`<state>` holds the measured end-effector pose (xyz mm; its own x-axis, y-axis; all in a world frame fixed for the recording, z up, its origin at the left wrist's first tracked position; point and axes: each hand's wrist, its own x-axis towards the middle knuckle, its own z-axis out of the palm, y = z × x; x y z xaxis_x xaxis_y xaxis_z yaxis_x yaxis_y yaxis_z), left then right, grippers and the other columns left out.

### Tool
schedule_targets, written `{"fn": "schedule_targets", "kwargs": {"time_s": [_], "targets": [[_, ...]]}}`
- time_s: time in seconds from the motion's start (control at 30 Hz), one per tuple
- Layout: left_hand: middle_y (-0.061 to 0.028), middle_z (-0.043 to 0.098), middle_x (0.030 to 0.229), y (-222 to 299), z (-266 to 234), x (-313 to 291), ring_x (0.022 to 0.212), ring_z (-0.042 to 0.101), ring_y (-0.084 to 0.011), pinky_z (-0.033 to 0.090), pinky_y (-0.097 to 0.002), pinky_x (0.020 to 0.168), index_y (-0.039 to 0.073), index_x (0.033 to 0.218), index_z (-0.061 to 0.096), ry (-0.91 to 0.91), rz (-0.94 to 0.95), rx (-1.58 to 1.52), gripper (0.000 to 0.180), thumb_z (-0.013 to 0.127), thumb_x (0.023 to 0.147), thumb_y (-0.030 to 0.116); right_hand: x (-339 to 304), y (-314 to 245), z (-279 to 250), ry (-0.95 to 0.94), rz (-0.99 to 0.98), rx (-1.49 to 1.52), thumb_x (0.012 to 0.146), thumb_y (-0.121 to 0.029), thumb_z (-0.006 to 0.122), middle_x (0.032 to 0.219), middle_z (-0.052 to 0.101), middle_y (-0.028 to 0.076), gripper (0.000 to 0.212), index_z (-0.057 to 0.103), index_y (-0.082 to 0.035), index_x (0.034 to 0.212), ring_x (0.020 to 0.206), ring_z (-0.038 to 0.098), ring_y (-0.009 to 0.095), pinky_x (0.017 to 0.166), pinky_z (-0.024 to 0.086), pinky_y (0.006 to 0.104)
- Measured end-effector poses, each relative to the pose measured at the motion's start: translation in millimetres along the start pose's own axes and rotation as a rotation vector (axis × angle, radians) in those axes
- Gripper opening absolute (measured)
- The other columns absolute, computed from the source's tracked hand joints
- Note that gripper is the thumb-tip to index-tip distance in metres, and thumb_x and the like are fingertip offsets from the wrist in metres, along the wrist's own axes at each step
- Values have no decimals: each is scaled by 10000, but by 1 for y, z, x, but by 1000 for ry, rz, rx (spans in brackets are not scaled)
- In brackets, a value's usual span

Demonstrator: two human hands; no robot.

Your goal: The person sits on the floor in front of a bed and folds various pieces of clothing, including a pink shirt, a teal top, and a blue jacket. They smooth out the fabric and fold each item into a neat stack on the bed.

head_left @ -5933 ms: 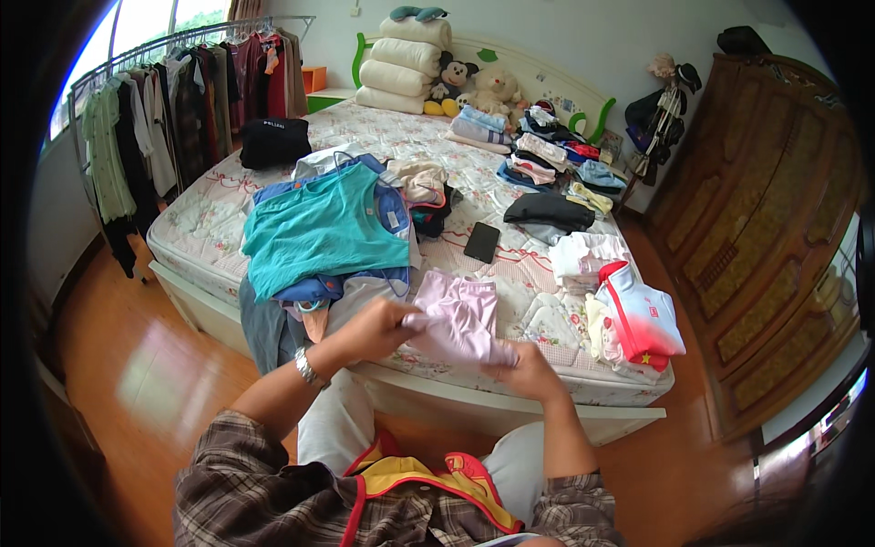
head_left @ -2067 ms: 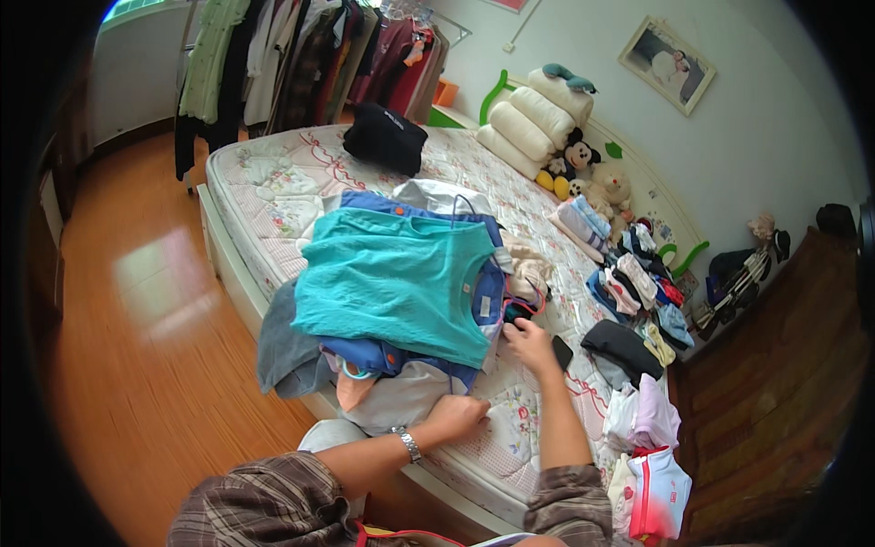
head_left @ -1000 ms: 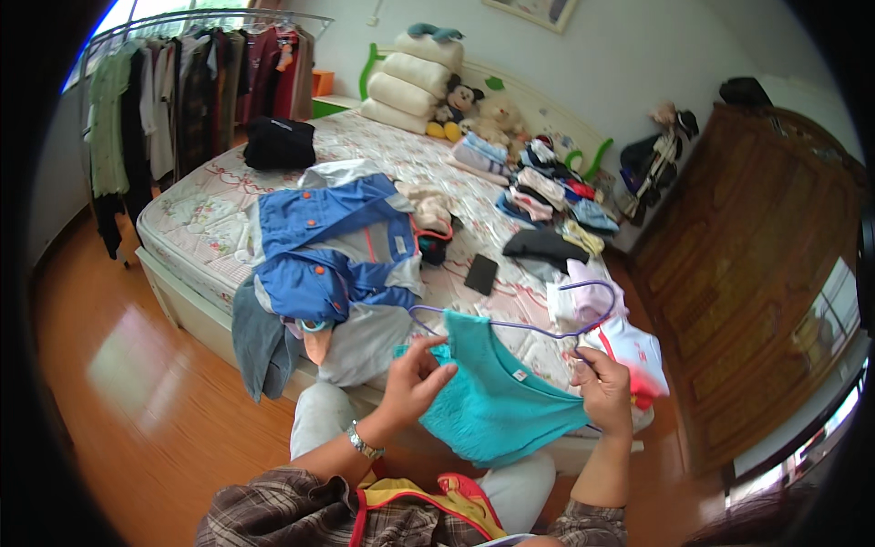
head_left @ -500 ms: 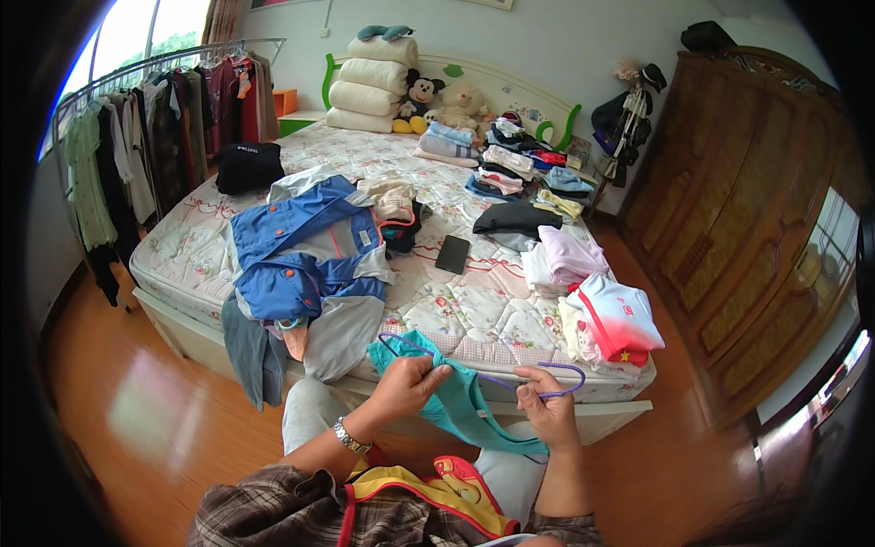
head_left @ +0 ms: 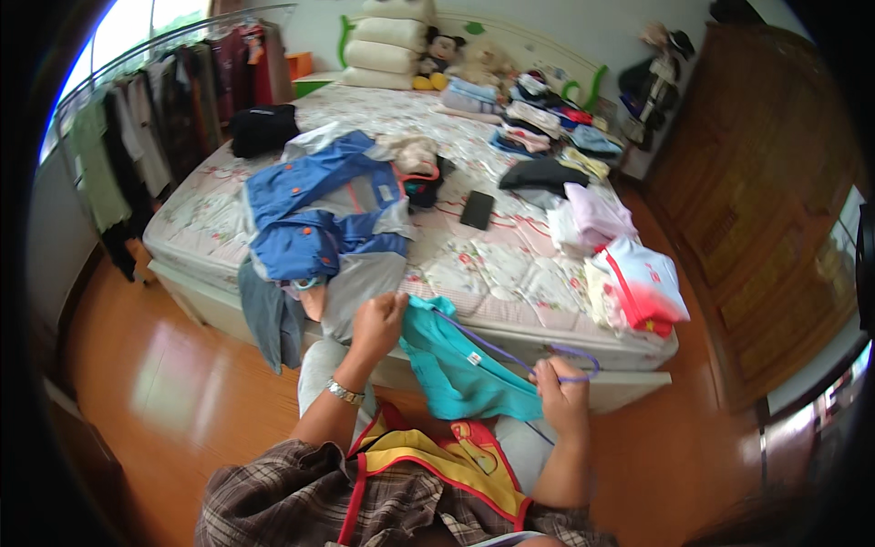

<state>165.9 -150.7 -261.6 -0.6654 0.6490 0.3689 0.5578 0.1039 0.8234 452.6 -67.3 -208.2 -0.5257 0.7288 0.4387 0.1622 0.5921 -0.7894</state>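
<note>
The turquoise top (head_left: 465, 376) I hold is soft, matt cloth with fine creases, while my purple hanger (head_left: 576, 350) looks smooth and plastic-like. My watch (head_left: 345, 392) is shiny silver metal; my plaid shirt (head_left: 273, 469) is matt, wrinkled fabric. Before me I see the mattress (head_left: 492, 264), its printed cloth quilted and puckered, and a blue jacket (head_left: 305, 244) of crumpled, matt fabric. The floor (head_left: 219, 410) looks like glossy, smooth wood, the brown wardrobe (head_left: 756, 219) like panelled wood, the bear (head_left: 480, 62) like fuzzy plush.
</note>
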Motion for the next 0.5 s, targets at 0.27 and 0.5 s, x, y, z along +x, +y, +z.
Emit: {"fn": "schedule_targets", "kwargs": {"time_s": [0.27,0.5], "targets": [[-226,563,677,10,7,5,681,555,-426,407,-487,565,8,713,579,-13,17,-28,361,517,906,307,-20,-2,-8,22,11,31,912,-153,517,541,475,9,269,540,11,700,506,432,65,512,394,245],[-169,575,637,6,9,-2,625,570,-374,427,-458,520,44,660,543,-51,371,252,291,548,879,235,-18,-13,-10,35,80,66,913,-151,528,599,504,4,247,555,23,740,560,436,65,561,400,247]]}}
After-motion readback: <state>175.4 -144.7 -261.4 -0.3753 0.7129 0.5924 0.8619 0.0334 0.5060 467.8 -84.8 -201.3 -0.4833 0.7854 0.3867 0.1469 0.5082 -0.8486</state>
